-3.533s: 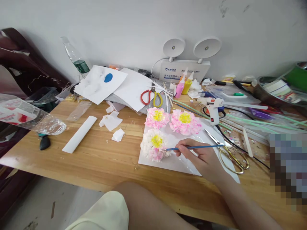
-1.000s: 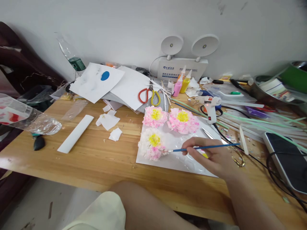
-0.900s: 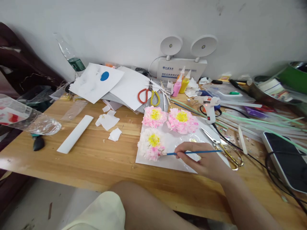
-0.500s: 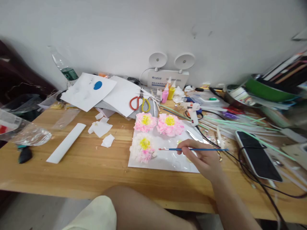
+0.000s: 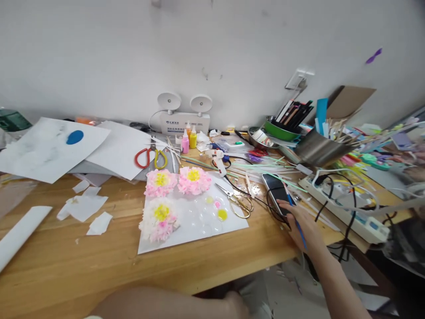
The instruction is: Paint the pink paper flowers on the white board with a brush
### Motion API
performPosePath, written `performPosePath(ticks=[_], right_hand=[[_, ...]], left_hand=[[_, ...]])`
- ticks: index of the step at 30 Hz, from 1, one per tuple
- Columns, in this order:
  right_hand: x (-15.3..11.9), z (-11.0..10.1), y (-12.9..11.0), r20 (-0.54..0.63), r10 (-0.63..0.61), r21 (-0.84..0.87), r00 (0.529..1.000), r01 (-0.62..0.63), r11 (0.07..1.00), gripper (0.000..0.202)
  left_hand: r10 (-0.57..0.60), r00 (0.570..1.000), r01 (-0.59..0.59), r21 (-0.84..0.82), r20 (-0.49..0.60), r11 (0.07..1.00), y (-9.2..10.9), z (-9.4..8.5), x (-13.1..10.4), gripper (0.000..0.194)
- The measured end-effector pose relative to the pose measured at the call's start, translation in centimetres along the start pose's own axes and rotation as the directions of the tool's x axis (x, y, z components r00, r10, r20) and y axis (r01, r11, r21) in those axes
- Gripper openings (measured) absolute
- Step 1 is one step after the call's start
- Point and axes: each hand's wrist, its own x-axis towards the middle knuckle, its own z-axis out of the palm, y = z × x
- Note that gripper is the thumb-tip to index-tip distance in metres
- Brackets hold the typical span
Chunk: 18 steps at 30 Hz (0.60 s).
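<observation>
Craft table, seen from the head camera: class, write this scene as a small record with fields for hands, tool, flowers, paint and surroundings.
Right hand: holds the blue brush, fingers at the phone
Left hand: not in view
Flowers: two pink ones with yellow centres; one mostly white flower with a yellow centre, partly pink
Flowers' place: on a white sheet
Paint: pink and yellow spots beside the flowers
Surroundings: gold-handled scissors, glue gun, paint bottles
</observation>
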Motion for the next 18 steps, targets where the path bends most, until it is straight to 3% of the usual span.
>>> performPosePath(ticks=[3,8,11,14,18], right_hand=[[0.7,0.7,1.2,0.060,-0.016,-0.033,0.998,0.018,0.999,0.027],[1.7,0.5,1.2,-0.015,0.026,-0.010,1.000,-0.027,1.000,0.028],[1.8,-0.5,0.1,-0.107,0.077,0.083,0.991,-0.068,0.994,0.028],[1.6,-1.3,-1.5,-0.111,0.083,0.137,0.990,-0.067,0.988,0.028],[1.2,-1.3,-4.3,-0.084,0.068,0.196,0.994,-0.050,0.979,0.031]], left_hand=[[0.016,0.986,-0.022,0.031,0.168,0.999,0.0,-0.3,-0.3,0.017],[0.020,0.964,-0.033,0.044,0.266,0.998,-0.1,-1.1,-0.6,0.016],[0.004,0.967,-0.017,0.050,0.254,0.999,-0.1,-1.0,-0.6,0.016],[-0.002,0.978,-0.003,0.023,0.211,1.000,-0.1,-0.4,-0.4,0.019],[-0.021,0.997,0.027,-0.088,0.074,0.996,-0.4,0.9,0.3,0.045]])
